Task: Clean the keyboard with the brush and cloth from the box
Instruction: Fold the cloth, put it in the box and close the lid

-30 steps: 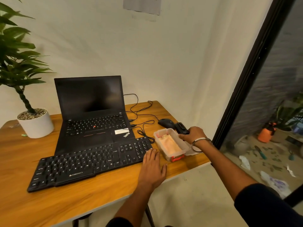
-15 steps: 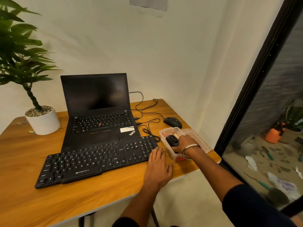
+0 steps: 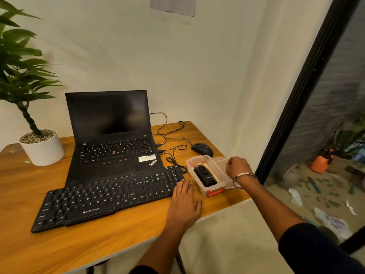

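Observation:
The black keyboard lies across the front of the wooden table. To its right stands a clear plastic box with a red latch. A black brush lies inside it on a peach cloth, which is mostly hidden. My left hand rests flat on the table, fingertips at the keyboard's right end. My right hand hovers just right of the box, its curled fingers pinching the edge of the clear lid that lies beside the box.
An open black laptop sits behind the keyboard, with a mouse and loose cables behind the box. A potted plant stands at the far left. The table's right edge runs close to the box.
My right hand put the black brush into the box, let go of it and moved right to the lid. My left hand stayed by the keyboard.

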